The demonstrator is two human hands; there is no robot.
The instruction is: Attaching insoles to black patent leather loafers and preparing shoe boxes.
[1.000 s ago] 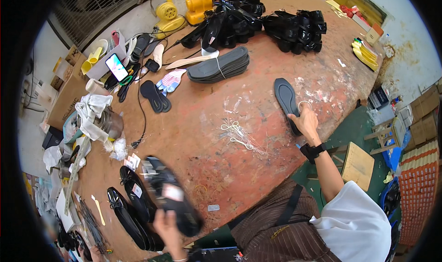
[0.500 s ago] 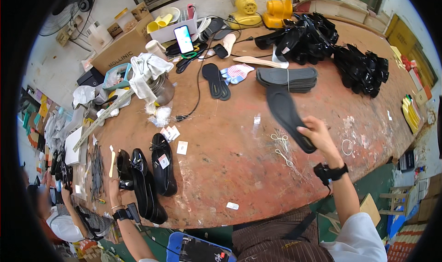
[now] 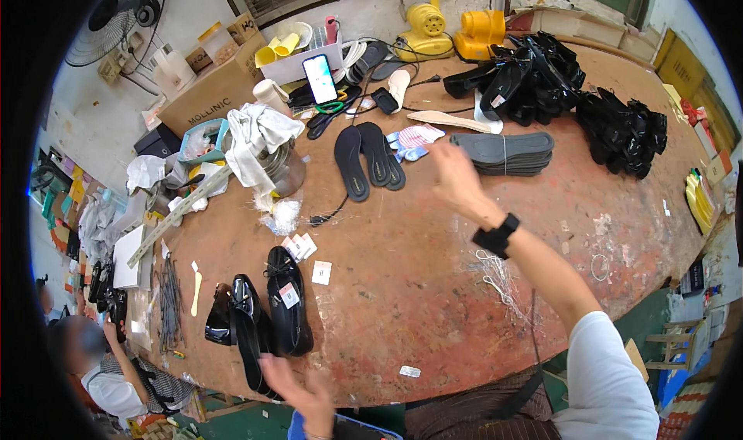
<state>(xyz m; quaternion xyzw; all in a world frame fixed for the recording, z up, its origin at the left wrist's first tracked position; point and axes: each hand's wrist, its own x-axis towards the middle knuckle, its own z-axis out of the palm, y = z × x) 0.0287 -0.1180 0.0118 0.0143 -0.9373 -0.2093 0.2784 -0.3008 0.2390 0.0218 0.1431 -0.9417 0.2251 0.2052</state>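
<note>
Blurred by motion, my right hand [image 3: 460,183] hovers over the table just left of a tied stack of grey insoles [image 3: 503,155]; its fingers look stretched out and no object shows in it. Left of it lie a dark insole [image 3: 352,165] and a pair of black insoles [image 3: 379,155] close together. My left hand [image 3: 300,390], also blurred, is open with fingers apart at the near table edge. It is beside the toe of a long black shoe [image 3: 251,335]. A glossy black shoe [image 3: 221,316] and a black bow shoe [image 3: 289,304] with a tag on it stand alongside.
Glossy black shoes [image 3: 534,80] are heaped at the back right. A phone [image 3: 319,78] leans near scissors and cables at the back. Loose strings [image 3: 499,281] lie to the right, small white tags [image 3: 322,273] to the left. Another person [image 3: 116,382] works at far left.
The insole my right hand held is now down beside the black pair, and that hand has moved left. My left hand has moved right from the shoes' left side. The view has shifted slightly.
</note>
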